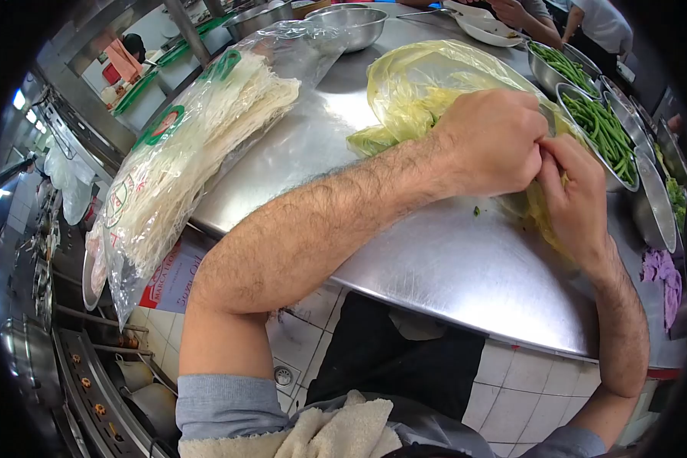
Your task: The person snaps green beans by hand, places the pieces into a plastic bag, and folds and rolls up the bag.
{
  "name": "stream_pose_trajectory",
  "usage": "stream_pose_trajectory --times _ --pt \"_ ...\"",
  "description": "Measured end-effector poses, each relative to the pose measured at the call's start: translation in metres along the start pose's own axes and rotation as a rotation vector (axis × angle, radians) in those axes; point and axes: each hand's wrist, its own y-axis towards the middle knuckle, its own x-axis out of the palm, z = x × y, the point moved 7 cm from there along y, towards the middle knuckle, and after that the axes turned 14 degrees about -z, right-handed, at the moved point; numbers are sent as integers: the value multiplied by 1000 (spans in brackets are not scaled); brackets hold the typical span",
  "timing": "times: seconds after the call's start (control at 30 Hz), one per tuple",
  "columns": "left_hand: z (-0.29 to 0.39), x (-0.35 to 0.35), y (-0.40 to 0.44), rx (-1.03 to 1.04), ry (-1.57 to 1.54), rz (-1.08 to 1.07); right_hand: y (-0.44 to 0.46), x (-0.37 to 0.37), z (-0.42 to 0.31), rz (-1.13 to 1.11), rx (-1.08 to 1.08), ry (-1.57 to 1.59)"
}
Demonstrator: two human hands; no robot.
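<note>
A translucent yellow plastic bag [454, 59] with something green inside lies on the steel table, spreading behind and below my hands. My left hand [496, 141] is closed in a fist on the bag, its forearm reaching across the table. Against it, my right hand [575, 191] pinches the bag, and yellow plastic hangs down beside that wrist. The two hands touch at the fingers, which partly hide the gripped plastic. A small green scrap [477, 211] lies on the table just below my left hand.
A clear bag of dried white noodles [206, 145] overhangs the table's left edge. Bowls of green beans [599, 126] stand at the right, near a purple cloth [662, 286]. At the back are a metal bowl [351, 29], a white dish [484, 29] and another person's hands [511, 11].
</note>
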Motion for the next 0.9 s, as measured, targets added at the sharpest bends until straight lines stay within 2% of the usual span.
stream_pose_trajectory --times 0.07,0.1,0.23,0.3,0.33,0.4,0.43,0.53,0.63,0.7,0.77,0.83,0.9 --pt "12 -4 -1 46 60 1 -7 -4 -19 34 -137 -165" --pt "3 7 -1 14 7 -4 -4 1 -10 -19 -105 -155" --pt "3 -1 1 52 -4 48 -3 -2 -15 57 -164 -227" --pt "6 -5 1 80 -24 78 -3 -6 2 72 -5 53" --pt "7 -8 0 86 -30 106 -3 -8 1 79 -7 47" --pt "10 -11 0 99 -33 136 -5 -1 19 1 169 483" --pt "9 -12 0 83 -57 151 -5 -1 18 6 166 479" --pt "9 -12 0 69 -66 165 -5 6 22 59 212 767" --pt "10 -10 -1 49 -66 163 -5 7 23 59 231 827" --pt "11 -9 0 31 -69 164 -6 7 23 59 231 824" --pt "4 -8 0 -40 -229 188 -7 11 22 47 233 826" --pt "6 -10 1 -8 -216 224 -9 16 12 -76 227 563" --pt "7 -13 2 10 -188 261 -9 14 2 -113 213 503"
